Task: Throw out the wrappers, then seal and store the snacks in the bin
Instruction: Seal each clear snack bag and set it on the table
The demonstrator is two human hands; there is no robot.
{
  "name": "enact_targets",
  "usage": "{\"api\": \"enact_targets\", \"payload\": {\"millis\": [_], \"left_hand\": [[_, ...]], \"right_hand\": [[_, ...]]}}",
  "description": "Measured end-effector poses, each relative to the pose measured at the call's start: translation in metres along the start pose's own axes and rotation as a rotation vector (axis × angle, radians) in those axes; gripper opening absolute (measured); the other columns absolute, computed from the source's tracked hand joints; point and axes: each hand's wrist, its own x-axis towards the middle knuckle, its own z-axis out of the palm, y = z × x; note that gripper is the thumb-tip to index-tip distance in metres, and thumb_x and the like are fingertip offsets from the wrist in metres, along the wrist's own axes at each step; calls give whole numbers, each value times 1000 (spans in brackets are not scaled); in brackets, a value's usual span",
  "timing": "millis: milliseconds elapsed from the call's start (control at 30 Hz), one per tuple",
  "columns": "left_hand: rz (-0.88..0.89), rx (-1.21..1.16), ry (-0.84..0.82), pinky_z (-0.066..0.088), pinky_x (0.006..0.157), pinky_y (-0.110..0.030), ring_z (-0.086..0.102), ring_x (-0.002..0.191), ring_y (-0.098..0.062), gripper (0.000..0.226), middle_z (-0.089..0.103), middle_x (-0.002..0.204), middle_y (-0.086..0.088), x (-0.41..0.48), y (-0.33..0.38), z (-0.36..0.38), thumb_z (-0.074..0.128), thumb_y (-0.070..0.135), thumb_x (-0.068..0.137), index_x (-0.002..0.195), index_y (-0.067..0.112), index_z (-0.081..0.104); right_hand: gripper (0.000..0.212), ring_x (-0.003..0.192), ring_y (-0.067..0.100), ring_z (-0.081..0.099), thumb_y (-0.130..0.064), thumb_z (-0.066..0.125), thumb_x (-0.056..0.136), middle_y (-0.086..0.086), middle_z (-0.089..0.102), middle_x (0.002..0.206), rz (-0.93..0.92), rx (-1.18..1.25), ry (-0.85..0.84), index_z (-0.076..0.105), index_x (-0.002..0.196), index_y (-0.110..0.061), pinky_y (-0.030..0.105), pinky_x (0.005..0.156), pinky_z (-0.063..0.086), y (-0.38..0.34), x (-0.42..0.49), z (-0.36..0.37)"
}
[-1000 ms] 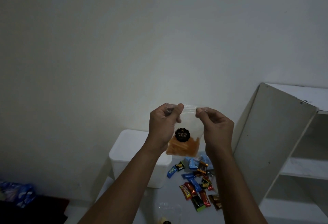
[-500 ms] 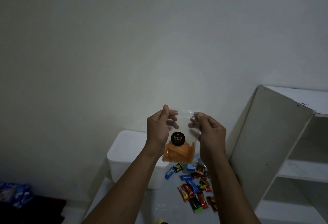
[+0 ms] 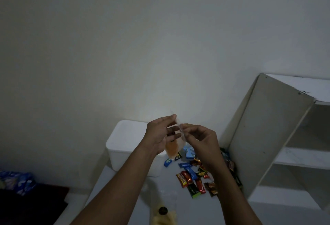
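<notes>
I hold a clear zip bag of orange snack sticks (image 3: 172,149) in front of me, turned edge-on to the camera. My left hand (image 3: 160,133) is behind it, its thumb at the top edge and its fingers fairly straight along the side. My right hand (image 3: 200,139) pinches the bag's top strip between thumb and fingers. Behind my left hand a white lidded bin (image 3: 125,141) stands on the white table (image 3: 196,210). Several small wrapped candies (image 3: 189,180), blue, red and green, lie scattered under my right wrist. A second clear bag with yellow snacks (image 3: 163,214) lies at the near edge.
An open white shelf unit (image 3: 267,135) stands tilted at the right, its side panel close to the candies. A dark surface (image 3: 32,205) with a blue-and-white packet (image 3: 19,180) sits at the lower left. The wall fills the upper view.
The bag has turned from facing me to edge-on and has dropped a little. My left hand's fingers have straightened, and my right hand has moved along the top strip towards the left hand.
</notes>
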Motion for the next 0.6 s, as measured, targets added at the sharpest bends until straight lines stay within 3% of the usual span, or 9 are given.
{"api": "enact_targets", "payload": {"millis": [167,300,500,600], "left_hand": [[54,118,-23,62,67,-43,69,78,-24,15,69,86,-13,3,-6,2,65,6,91,104,-1,70],[158,390,-137,61,76,-49,73,90,-30,17,74,95,-15,-1,-9,5,72,9,87,103,3,73],[217,558,-157,61,77,-48,73,88,-30,13,74,94,-16,-2,-12,8,70,4,88,100,3,74],[232,595,-127,62,75,-47,68,75,-27,13,72,87,-19,-3,-14,8,67,4,90,102,3,73]], "right_hand": [[13,95,20,72,-8,60,95,5,76,97,52,66,4,72,95,-3,32,84,60,2,-1,-7],[17,81,18,74,-25,65,94,6,76,86,117,13,85,72,99,-10,37,76,63,-5,12,-9],[16,67,24,69,-14,62,95,6,72,74,64,-211,132,75,87,-11,42,67,62,-2,22,-13],[18,64,20,69,-14,60,96,4,71,72,63,-262,144,75,86,-11,41,67,62,1,23,-12]]}}
